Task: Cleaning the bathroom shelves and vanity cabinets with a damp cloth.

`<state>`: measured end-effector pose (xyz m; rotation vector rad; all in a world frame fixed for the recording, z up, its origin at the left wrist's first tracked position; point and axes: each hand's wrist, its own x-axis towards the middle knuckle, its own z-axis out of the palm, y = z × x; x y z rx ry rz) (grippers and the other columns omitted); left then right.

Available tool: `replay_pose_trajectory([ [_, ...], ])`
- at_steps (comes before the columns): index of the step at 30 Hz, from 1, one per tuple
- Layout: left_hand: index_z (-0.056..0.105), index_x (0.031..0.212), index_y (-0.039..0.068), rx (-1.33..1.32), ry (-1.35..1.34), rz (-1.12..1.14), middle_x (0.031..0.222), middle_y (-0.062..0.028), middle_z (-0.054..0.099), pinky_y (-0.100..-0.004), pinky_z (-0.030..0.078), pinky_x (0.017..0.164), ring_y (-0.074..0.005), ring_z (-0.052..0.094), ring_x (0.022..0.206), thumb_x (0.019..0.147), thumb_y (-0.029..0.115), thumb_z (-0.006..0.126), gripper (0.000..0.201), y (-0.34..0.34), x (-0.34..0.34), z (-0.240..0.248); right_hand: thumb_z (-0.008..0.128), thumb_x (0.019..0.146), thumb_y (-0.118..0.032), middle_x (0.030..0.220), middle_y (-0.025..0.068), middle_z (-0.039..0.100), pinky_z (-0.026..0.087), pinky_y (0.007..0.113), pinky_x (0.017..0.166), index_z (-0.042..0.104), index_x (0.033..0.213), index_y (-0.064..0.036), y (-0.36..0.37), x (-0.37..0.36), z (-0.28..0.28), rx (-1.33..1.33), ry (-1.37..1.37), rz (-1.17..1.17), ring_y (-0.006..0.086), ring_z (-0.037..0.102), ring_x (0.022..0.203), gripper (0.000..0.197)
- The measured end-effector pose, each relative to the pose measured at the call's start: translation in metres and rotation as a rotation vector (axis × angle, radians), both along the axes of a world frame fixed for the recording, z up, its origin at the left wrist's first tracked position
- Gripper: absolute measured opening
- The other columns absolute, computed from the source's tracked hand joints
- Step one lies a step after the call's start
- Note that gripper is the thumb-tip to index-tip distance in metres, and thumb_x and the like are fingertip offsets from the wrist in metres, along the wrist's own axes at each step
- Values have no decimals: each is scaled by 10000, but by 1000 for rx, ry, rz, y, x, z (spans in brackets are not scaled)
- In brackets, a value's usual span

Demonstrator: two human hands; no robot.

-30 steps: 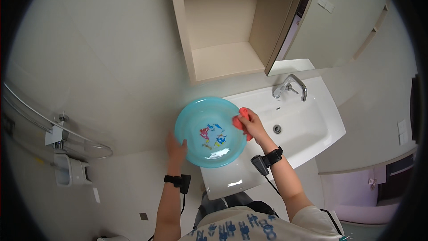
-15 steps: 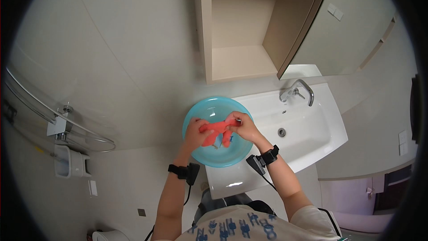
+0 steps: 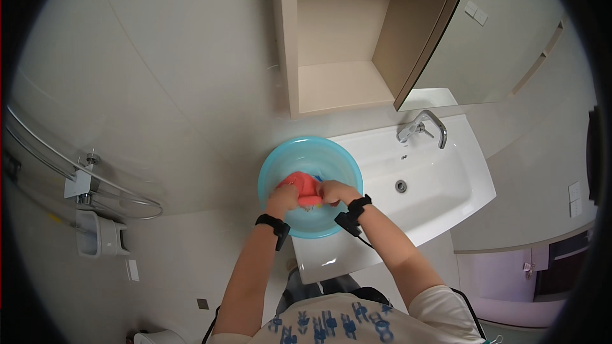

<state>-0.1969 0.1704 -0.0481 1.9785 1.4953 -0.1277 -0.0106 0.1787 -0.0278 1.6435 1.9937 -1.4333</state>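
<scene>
A white washstand [image 3: 322, 258] ran out from the wall, and a round turquoise basin [image 3: 277, 162] took up its left end, covering the far left corner and jutting past the left edge. Near the back edge, to the basin's right, rose a chrome tap [image 3: 431, 121], well apart from the hands, with the drain [image 3: 401, 186] in the sink hollow in front of it. Beyond the back edge hung an open beige cabinet [image 3: 344, 89], a mirror [image 3: 475, 64] joining it on the right. Off to the left, a shower fitting [image 3: 81, 183] was fixed to the wall.

The red cloth [image 3: 304, 185] lay bunched inside the basin, around its middle, between the person's two hands. Both forearms came up from the washstand's front side and slanted inward. The left hand [image 3: 284, 197] was curled tightly on the cloth's left side; the right hand [image 3: 338, 192], its wrist over the basin's right rim, was bent round the right side, gripping too. Some fingertips I could not see.
</scene>
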Motion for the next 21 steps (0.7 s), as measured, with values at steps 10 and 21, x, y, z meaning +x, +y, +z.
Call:
replay_pose_trajectory([
  [10, 648, 936, 37, -55, 281, -42, 1009, -175, 615, -386, 479, 798, -311, 597, 935, 740, 103, 591, 215, -8, 21, -8, 567, 603, -42, 790, 181, 639, 491, 364, 645, 638, 785, 10, 1, -2, -25, 197, -200, 169, 316, 624, 750, 203],
  [21, 558, 841, -30, 267, -500, 381, 831, -179, 618, -343, 498, 680, -275, 620, 761, 744, 91, 621, 168, 1, 3, 88, 605, 622, -21, 750, 150, 631, 482, 333, 652, 624, 907, -39, 9, -16, 84, 558, 524, -152, 283, 607, 696, 286],
])
